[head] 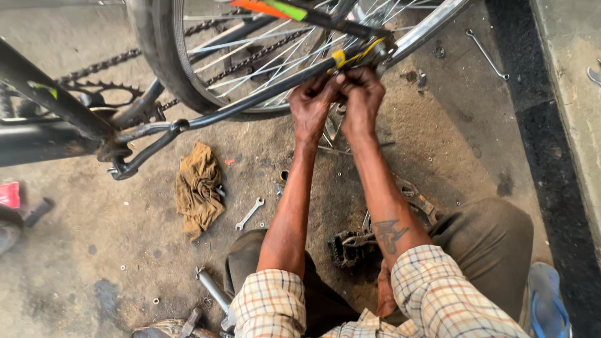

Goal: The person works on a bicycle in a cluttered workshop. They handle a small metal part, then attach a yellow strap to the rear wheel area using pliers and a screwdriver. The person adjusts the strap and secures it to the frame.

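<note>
Grey, oil-stained concrete floor (438, 144) fills the view from above, with a bicycle standing over it. No box, tray or other container shows; tools lie loose on the ground. Both hands meet at the rear wheel hub (369, 53), near the top centre of the picture, where the black frame stays join the axle. Left hand (313, 103) and right hand (361, 100) are pressed together side by side, fingers curled tight around something small at the axle; what exactly they pinch is hidden by the knuckles. Just above the fingers a patch of yellow marks the black frame tube. The wheel (250, 56) has a black tyre, a shiny metal rim and thin silver spokes, and a dark chain (250, 59) runs behind the spokes toward the toothed chainring (103, 94) at the left. An orange and green strip crosses the top edge. On the floor lie a crumpled brown rag (199, 188), a small silver spanner (249, 214) just beside it, and a long thin metal tool (487, 55) at the upper right, well apart. A black pedal (350, 245) rests between the person's knees. Both forearms are bare below checked sleeves.
</note>
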A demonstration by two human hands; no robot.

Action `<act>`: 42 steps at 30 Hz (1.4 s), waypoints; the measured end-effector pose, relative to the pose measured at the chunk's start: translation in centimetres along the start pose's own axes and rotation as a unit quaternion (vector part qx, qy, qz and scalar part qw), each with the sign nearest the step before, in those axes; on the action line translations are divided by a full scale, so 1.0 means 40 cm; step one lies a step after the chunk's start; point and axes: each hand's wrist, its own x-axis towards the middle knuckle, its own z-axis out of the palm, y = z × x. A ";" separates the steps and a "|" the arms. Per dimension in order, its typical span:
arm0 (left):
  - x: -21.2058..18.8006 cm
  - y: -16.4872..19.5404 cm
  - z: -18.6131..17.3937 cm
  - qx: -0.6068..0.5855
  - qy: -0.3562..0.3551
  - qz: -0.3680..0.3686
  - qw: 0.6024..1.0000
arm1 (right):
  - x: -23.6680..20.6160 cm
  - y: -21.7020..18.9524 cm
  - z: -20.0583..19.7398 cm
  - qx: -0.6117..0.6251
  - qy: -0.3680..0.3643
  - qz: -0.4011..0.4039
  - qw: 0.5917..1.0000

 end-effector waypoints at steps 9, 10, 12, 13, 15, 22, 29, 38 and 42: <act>-0.007 -0.022 0.037 -0.046 0.065 0.062 0.995 | 0.017 -0.079 -0.055 -0.404 -0.115 -0.345 0.839; -0.011 -0.028 0.039 -0.057 0.077 0.062 0.993 | 0.026 -0.103 -0.057 -0.424 -0.143 -0.453 0.771; -0.017 -0.042 0.045 -0.082 0.098 0.059 0.990 | 0.056 -0.152 -0.040 -0.463 -0.236 -0.478 0.708; -0.017 -0.047 0.048 -0.069 0.105 0.075 0.989 | 0.078 -0.180 -0.029 -0.481 -0.280 -0.493 0.669; -0.016 -0.058 0.061 -0.047 0.118 0.111 0.986 | 0.113 -0.231 -0.005 -0.569 -0.385 -0.431 0.584; -0.015 -0.070 0.134 -0.264 0.168 0.076 0.947 | 0.173 -0.302 0.035 -0.589 -0.497 -0.364 0.523; -0.024 -0.036 0.158 -0.282 0.187 0.074 0.938 | 0.197 -0.253 0.016 -0.522 -0.472 -0.437 0.560; 0.001 -0.059 0.195 -0.356 0.270 0.019 0.894 | 0.161 -0.194 0.038 -0.620 -0.420 -0.299 0.591; 0.007 -0.036 0.209 -0.422 0.206 0.104 0.877 | 0.158 -0.198 0.016 -0.575 -0.443 -0.343 0.596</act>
